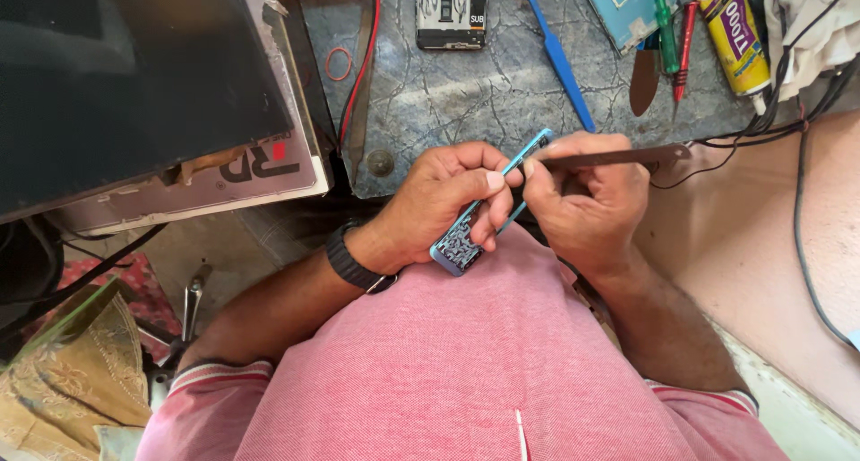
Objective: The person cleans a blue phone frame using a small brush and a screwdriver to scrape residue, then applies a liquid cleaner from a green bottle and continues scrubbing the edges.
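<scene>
Above marbled bench (pixel 466 94) — left hand (pixel 439 206) grips blue phone frame (pixel 475 232), right hand (pixel 587 201) grips flat metal blade (pixel 618 156).

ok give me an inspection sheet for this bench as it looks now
surface: grey marbled mat on the bench.
job's things: blue-framed phone held edge-up over the lap; thin metal blade at its top edge.
clutter: blue pry tool, glue tube, opened phone, screwdrivers, rubber band.
grippers: left hand grips the phone; right hand grips the blade.
cables: red and black leads; black wires at right.
surroundings: dark panel at left.
</scene>
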